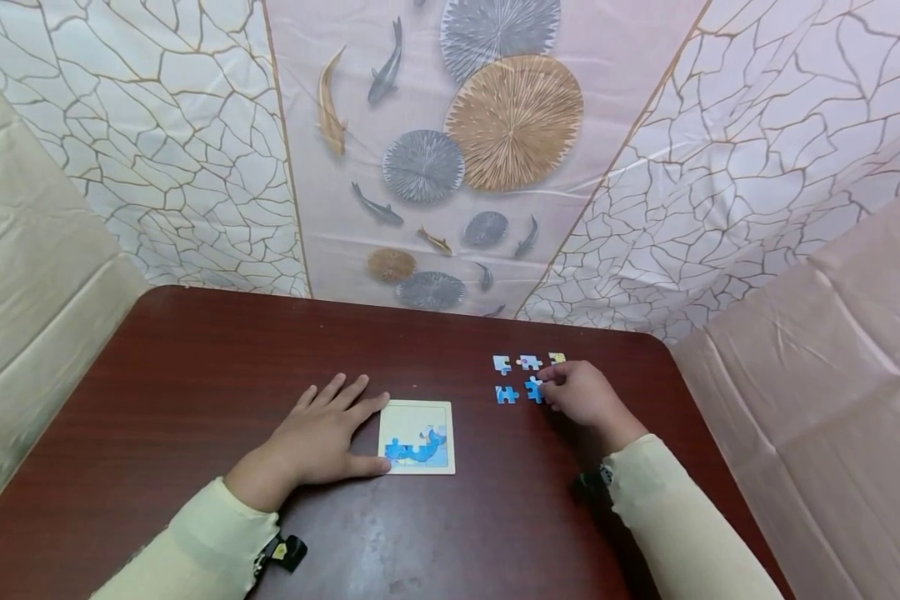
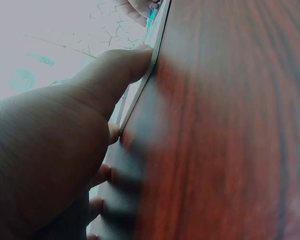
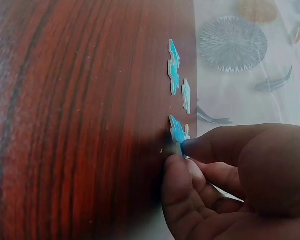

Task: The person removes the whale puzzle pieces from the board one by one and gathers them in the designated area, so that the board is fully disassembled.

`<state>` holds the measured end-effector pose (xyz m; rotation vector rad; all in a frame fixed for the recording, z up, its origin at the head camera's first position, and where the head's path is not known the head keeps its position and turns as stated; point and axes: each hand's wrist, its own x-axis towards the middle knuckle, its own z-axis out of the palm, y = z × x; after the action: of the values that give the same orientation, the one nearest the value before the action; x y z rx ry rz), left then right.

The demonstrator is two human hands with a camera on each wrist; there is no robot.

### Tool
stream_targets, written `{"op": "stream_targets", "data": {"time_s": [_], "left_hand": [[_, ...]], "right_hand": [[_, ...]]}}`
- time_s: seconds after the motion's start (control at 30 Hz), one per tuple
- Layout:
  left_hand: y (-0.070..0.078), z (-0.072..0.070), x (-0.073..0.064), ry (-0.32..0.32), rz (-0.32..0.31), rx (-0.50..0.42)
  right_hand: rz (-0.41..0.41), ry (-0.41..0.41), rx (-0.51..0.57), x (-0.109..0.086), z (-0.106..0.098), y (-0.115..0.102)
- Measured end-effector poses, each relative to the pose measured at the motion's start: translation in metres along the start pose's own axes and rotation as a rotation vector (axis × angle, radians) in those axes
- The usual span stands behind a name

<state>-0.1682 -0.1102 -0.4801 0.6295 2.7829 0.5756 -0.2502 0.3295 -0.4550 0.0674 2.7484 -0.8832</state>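
Observation:
A square puzzle board [image 1: 416,410] with a pale rim lies on the table, several blue pieces [image 1: 429,451] joined along its lower part. My left hand [image 1: 318,442] is spread flat at its left side, thumb and index fingertips touching the board's edge. In the left wrist view the thumb [image 2: 117,67] presses on that edge. To the right, my right hand [image 1: 583,398] pinches a blue jigsaw piece [image 1: 533,389] between thumb and fingers. The right wrist view shows this blue piece [image 3: 177,131] close to the tabletop, its near end covered by the fingertips.
Beside the pinched piece lies another blue piece [image 1: 506,395]. Behind are a white-and-blue piece [image 1: 502,364], a pale piece [image 1: 529,362] and a yellowish one [image 1: 557,358], close to the right hand. The dark red table [image 1: 195,375] meets patterned cloth [image 1: 435,233] at its back edge.

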Motion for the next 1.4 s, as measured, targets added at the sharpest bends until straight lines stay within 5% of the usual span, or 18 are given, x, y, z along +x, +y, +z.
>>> {"op": "stream_targets", "data": {"time_s": [0.47,0.67,1.07,1.4], "left_hand": [[-0.001,0.002,0.005,0.007,0.004,0.002],[-0.002,0.005,0.004,0.0,-0.006,0.001],[-0.001,0.002,0.0,0.012,-0.003,-0.011],[0.0,0.002,0.0,0.01,-0.005,-0.007]], "right_hand": [[-0.037,0.012,-0.078,-0.003,-0.011,-0.006],[-0.161,0.031,-0.125,-0.018,-0.011,-0.025],[-0.373,-0.033,-0.136,-0.046,0.019,-0.078],[-0.423,-0.106,-0.121,-0.051,0.051,-0.101]]}}
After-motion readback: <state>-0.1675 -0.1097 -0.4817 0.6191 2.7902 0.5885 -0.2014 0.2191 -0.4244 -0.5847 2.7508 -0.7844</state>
